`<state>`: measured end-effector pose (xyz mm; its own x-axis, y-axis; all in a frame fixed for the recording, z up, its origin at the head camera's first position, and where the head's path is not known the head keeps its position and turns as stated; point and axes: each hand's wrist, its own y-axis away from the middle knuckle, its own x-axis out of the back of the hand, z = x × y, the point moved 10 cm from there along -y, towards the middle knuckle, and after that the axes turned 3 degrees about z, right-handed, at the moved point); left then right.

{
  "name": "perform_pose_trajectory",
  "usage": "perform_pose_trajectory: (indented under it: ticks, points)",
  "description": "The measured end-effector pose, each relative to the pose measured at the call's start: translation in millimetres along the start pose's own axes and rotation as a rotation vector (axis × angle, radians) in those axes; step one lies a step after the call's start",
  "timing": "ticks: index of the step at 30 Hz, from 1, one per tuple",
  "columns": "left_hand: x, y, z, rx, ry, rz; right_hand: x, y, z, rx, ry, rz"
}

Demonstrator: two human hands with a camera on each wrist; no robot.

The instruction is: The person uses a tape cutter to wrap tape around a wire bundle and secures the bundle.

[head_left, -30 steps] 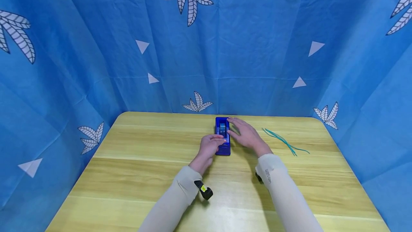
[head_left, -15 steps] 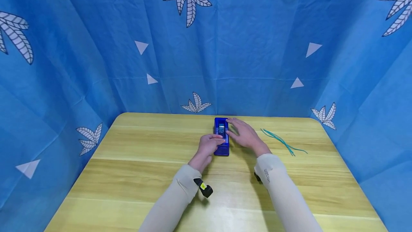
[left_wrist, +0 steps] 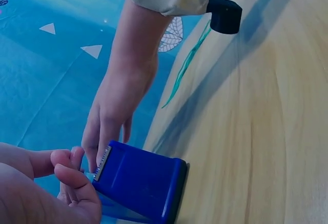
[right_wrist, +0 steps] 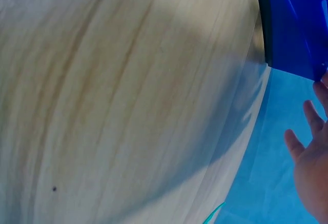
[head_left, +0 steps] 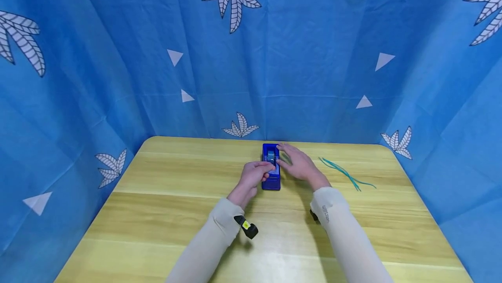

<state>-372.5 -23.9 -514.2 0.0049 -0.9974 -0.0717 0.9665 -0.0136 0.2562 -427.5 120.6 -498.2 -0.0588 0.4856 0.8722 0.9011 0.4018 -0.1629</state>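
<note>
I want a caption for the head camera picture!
Left hand pinching over a blue plastic tape dispenser, right hand at its side, thin teal strands lying on the wood-grained table.

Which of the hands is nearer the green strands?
Right: the right hand is left of the green strands, at the tape dispenser; the left hand is farther left, at the dispenser's other side.
</note>
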Motion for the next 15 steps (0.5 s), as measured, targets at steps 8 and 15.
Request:
perform_pose_trajectory:
  ticks: [8,15]
  points:
    - [-0.4,-0.6,-1.8,0.018,0.014,-0.002,4.3,-2.4,-4.1,0.046,0.035,0.026]
    - [-2.2,2.3,6.0,0.014,0.036,0.014,6.2,-6.1,-5.0,0.031,0.027,0.013]
